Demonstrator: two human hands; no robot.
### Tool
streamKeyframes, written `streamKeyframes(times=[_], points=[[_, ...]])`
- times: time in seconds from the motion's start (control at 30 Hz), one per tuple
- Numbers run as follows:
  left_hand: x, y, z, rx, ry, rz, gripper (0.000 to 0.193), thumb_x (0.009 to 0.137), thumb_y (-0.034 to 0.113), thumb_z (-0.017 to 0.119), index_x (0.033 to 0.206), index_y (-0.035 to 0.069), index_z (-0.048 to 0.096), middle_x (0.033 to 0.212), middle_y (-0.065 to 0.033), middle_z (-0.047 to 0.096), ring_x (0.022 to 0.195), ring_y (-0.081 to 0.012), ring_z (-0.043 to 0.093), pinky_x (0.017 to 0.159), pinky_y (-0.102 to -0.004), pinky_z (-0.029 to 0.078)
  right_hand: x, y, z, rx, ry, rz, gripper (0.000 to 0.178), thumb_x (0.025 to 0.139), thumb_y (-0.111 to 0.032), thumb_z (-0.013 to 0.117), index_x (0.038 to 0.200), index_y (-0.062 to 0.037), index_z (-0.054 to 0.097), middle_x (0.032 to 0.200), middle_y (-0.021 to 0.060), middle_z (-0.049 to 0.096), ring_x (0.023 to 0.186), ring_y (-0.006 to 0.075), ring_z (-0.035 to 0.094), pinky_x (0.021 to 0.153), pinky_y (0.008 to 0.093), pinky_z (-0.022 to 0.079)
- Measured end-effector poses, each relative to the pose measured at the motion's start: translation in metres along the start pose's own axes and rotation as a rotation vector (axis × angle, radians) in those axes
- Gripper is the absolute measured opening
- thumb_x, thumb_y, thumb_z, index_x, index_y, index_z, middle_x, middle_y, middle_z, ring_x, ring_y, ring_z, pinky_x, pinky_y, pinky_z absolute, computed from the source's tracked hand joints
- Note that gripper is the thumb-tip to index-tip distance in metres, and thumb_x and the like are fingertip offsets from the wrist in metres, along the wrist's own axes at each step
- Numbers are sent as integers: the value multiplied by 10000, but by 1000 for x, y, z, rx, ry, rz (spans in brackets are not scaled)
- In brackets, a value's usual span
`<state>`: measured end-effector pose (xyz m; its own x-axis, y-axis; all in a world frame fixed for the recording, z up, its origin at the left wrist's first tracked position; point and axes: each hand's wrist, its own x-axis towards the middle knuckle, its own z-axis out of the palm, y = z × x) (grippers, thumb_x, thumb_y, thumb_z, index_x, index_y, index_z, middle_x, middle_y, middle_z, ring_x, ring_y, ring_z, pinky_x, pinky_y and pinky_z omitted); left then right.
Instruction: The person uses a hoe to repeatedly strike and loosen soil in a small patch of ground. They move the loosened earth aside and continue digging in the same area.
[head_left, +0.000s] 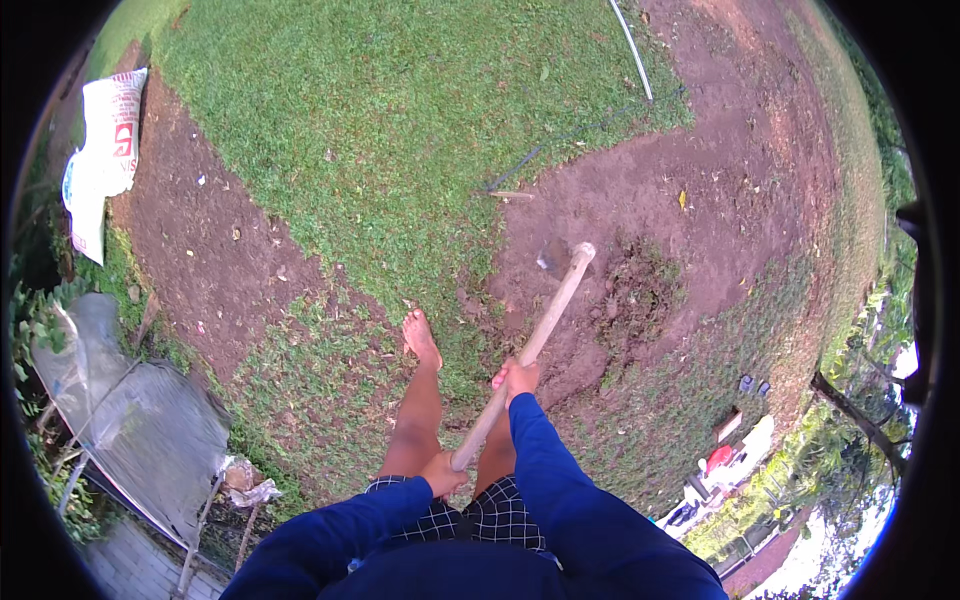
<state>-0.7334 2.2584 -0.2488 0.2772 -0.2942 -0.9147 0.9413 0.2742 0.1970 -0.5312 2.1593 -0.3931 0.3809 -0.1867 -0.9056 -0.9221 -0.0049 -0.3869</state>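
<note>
the left hand [443, 475] is wrapped round the near end of a long, pale, round wooden handle [552, 320], its fingers curled in. the right hand [518, 379], ahead of the left and to its right, grips the same handle about midway along, fingers closed round it. from the hands the handle slants forward and to the right, its far end over bare brown soil [730, 190]. a small greyish patch [547, 258] shows just left of that end, too blurred to tell what it is. long dark blue sleeves [560, 450] cover both arms. ahead and left of the right hand, a bare foot [421, 338] stands on green grass [370, 130]. well beyond the hands, forward and right, lies a thin white pipe [632, 50]. far to the left of the hands are a white sack with red print [115, 130] and, nearer, a crumpled grey sheet [150, 420]. well right of the right hand, a pair of dark sandals [746, 383] rests on the ground.
</note>
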Motion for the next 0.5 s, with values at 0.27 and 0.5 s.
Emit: streamKeyframes(times=[0.27,0.5], points=[[128,170,-126,180,-48,165,185,729,124,675,849,57,551,570,-6,494,423,-100,473,354,-282,389,131,-128,114,81,192,-287,80,810,-22,509,771,33,465,584,98,505,428,192,514,375,351,459],[-14,37,-64,-2,92,-163,350,732,38,662,1035,-31,501,584,-66,535,428,-151,527,364,-310,428,30,45,81,-105,-75,317,95,807,-53,563,727,-21,522,567,75,497,451,211,519,407,383,471]])
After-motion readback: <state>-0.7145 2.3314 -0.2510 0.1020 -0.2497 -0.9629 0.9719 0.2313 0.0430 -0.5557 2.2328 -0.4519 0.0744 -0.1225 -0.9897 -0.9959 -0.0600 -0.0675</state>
